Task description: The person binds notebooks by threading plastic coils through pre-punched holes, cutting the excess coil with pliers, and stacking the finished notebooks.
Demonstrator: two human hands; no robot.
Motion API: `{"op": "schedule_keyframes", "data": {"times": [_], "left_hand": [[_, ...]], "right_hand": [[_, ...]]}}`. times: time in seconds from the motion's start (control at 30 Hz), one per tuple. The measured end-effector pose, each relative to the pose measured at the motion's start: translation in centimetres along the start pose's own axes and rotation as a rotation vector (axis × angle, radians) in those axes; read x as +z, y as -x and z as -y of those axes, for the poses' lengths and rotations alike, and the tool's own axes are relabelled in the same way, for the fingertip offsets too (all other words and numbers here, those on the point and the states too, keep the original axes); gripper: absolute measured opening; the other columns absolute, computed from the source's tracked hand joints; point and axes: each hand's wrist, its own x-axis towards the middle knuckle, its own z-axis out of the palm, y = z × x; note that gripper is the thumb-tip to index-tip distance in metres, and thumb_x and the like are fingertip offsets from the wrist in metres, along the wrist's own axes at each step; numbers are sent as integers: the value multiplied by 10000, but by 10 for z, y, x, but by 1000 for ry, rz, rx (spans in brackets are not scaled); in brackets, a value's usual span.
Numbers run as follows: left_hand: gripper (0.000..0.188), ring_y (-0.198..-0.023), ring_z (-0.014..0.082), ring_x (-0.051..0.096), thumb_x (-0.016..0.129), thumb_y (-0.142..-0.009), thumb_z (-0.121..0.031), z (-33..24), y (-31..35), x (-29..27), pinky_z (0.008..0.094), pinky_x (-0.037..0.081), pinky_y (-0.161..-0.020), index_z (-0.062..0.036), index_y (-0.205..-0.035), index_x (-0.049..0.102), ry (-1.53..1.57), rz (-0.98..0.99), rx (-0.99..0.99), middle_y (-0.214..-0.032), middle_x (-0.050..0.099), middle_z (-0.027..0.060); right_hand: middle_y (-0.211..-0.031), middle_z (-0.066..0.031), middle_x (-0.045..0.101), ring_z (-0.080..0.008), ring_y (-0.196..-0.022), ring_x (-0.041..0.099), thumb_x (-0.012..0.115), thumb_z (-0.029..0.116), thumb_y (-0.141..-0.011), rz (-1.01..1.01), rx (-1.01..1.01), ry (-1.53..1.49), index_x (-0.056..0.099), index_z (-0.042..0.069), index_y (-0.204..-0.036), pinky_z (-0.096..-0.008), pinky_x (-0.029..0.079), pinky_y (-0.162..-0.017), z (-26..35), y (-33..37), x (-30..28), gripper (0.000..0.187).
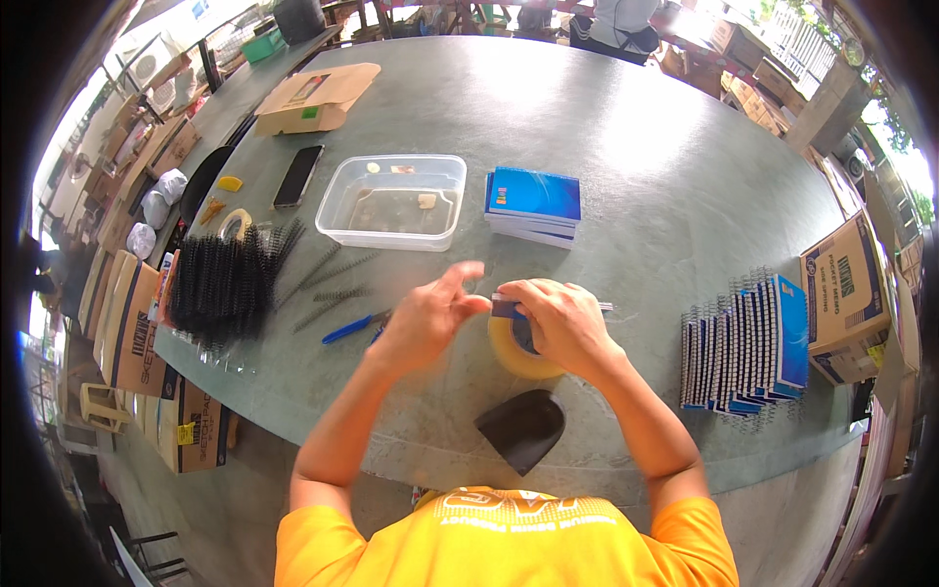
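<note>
My right hand (565,321) grips a small blue notebook (505,307), seen nearly edge-on, above a wide roll of yellowish tape (515,360). Just left of the notebook, my left hand (430,315) has its thumb and forefinger apart and holds nothing that I can see. A blue-handled tool (348,329) lies beside the left wrist, partly hidden by it. Beyond my hands stands a stack of blue-covered notebooks (534,194). Several loose black spiral coils (333,284) lie to the left, next to a large pile of coils (223,289).
A clear plastic tub (391,210), a phone (298,176) and a brown paper envelope (318,98) lie toward the far left. Spiral-bound notebooks (743,342) stand in a row at right, by a carton (846,293). A dark curved object (523,428) rests near me.
</note>
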Motion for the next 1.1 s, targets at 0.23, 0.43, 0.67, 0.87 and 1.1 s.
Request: {"op": "schedule_keyframes", "data": {"times": [0.23,0.43,0.67,0.87,1.1], "left_hand": [[122,-752,269,600,591,-863,-98,-9,-4,-10,348,476,-642,-59,-978,598,-66,67,41,-858,618,125],[168,-743,244,601,621,-834,-63,-13,-2,-10,342,486,-682,-30,-999,616,-166,-47,119,-836,626,107],[79,-748,270,547,627,-833,-165,-19,12,16,387,432,-717,-104,-876,602,-677,-188,478,-794,547,84],[411,-857,311,532,622,-829,-186,-17,95,92,419,453,-725,-84,-1212,515,-285,460,-38,-912,545,133],[505,-894,355,599,667,-771,-66,-25,25,12,417,513,-775,-110,-1247,505,-390,-269,275,-1121,570,163]], "right_hand": [[-898,-63,654,-247,-808,635,643,210,-814,-126,88,-38,575,100,-928,-365,474,-675,7,-8,9,172],[-920,-60,641,-256,-794,631,635,173,-820,-74,102,-78,539,106,-959,-370,468,-646,6,-7,12,182],[-942,-55,612,-287,-808,617,643,99,-793,-92,45,-104,562,98,-946,-384,473,-662,6,-10,12,174],[-909,-55,632,-279,-842,620,656,137,-783,-72,143,-77,616,116,-984,-386,502,-699,0,-3,-8,206],[-831,-104,693,-237,-704,655,661,110,-813,-65,409,-561,688,59,-947,-293,490,-661,-35,31,-18,146]]}}
